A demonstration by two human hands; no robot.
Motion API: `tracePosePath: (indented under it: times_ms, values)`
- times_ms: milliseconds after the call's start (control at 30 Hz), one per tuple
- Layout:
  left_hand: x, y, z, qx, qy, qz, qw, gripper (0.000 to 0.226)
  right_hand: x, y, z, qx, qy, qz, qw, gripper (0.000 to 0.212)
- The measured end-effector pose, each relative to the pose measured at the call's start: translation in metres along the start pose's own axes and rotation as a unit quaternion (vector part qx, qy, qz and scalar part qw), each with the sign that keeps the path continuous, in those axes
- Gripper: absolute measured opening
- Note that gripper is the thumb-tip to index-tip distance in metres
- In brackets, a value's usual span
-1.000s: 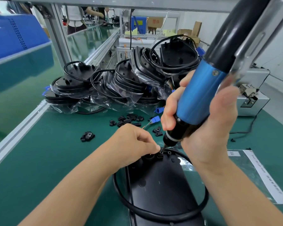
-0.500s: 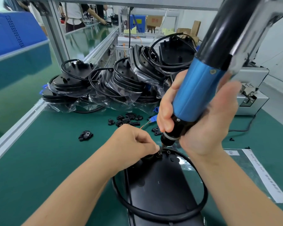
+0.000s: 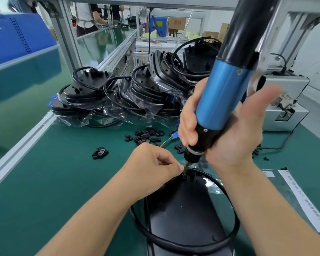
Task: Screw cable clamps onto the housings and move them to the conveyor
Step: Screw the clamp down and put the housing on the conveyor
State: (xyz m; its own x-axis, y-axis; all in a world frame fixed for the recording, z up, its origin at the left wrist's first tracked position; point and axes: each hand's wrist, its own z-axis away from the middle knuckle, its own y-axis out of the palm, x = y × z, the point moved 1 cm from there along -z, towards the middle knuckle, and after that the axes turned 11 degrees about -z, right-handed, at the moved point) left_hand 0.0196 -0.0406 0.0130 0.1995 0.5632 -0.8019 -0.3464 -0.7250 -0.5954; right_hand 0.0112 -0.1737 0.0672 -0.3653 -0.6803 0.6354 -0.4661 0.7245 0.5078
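Right hand (image 3: 227, 133) grips the blue-and-black electric screwdriver (image 3: 224, 97); left hand (image 3: 153, 169) pinches the small black cable clamp (image 3: 183, 176) on the flat black plastic housing (image 3: 183, 217) right under both.

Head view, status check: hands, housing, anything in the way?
Right hand grips blue-and-black electric screwdriver, bit down on small black cable clamp. Left hand pinches clamp on flat black plastic housing. Nothing blocking.

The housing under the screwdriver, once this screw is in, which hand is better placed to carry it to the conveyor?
Probably the left hand. It already rests on the housing at the cable clamp, on the conveyor side. The right hand grips the electric screwdriver.
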Motion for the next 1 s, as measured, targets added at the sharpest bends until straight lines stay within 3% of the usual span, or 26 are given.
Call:
tracePosePath:
  times_ms: [67,167,300,400,500,767,933,1000]
  values:
    - [0.0,0.0,0.0,0.005,-0.001,0.002,1.0,0.013,0.004,-0.001,-0.002,0.011,-0.013,0.029,0.999,0.072]
    - [-0.001,-0.002,0.0,0.015,0.009,0.001,1.0,0.013,0.009,-0.008,0.0,-0.048,-0.049,0.01,0.998,0.064]
    - [-0.004,-0.005,0.001,0.029,0.034,-0.041,0.998,0.011,0.043,-0.04,0.005,-0.236,-0.077,-0.067,0.966,0.057]
    - [-0.009,-0.011,-0.002,0.054,0.049,-0.091,0.993,0.016,0.065,-0.066,0.02,-0.383,-0.065,-0.018,0.921,0.052]
    - [-0.015,-0.01,-0.009,0.078,0.046,-0.123,0.988,0.034,0.076,-0.084,0.042,-0.475,-0.063,0.052,0.876,0.059]
    - [-0.051,0.039,-0.044,0.048,0.096,-0.253,0.962,0.019,0.1,-0.114,0.074,-0.549,-0.011,0.195,0.812,0.059]
    - [-0.066,0.062,-0.064,0.113,0.111,-0.401,0.902,0.047,0.1,-0.127,0.083,-0.566,0.043,0.26,0.781,0.053]
    - [-0.066,0.065,-0.068,0.146,0.1,-0.42,0.89,0.059,0.103,-0.13,0.088,-0.567,0.085,0.361,0.735,0.053]
